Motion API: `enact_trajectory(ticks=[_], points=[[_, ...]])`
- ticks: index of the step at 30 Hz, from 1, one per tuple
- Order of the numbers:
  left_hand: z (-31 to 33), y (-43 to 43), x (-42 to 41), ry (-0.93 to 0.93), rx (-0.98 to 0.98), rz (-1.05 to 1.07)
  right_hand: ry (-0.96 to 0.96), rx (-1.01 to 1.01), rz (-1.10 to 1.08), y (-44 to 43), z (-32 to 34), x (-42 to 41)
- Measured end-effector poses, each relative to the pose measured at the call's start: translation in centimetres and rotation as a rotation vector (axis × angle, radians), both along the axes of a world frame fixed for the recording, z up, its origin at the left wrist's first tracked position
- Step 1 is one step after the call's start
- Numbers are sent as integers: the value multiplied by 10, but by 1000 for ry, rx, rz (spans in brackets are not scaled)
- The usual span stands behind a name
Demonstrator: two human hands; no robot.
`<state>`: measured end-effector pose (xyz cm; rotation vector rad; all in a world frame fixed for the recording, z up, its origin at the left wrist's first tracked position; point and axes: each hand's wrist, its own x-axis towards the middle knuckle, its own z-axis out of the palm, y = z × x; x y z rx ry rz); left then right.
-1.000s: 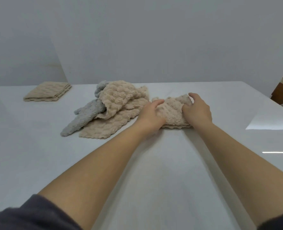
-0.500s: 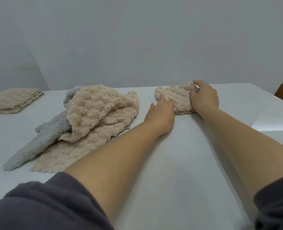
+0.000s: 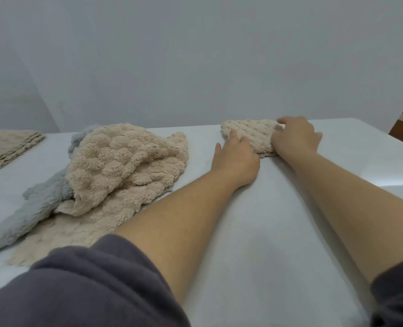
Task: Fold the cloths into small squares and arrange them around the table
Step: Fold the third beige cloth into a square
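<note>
Both on cloth (image 3: pixel 254 133), left hand (image 3: pixel 238 158), right hand (image 3: pixel 295 138)

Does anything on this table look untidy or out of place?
Only the unfolded heap: a crumpled beige cloth lies over a grey cloth and another beige cloth. The far-left folded cloth and the small cloth at the left hand and right hand look neat.
</note>
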<state>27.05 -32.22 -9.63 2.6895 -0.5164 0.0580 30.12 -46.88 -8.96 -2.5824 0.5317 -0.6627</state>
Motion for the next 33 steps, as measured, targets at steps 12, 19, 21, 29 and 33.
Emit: enact_trajectory(ticks=[12, 19, 21, 29, 33], points=[[-2, -6, 30, 63, 168, -2, 351, -322, 464, -1, -2, 1], [21, -5, 34, 18, 308, 13, 391, -284, 455, -6, -1, 7], [12, -5, 38, -111, 333, 20, 398, -281, 450, -6, -3, 7], [11, 8, 56, 70, 246, -31, 463, -237, 432, -8, 2, 14], [12, 5, 64, 129, 234, -14, 476, -189, 350, -8, 17, 30]])
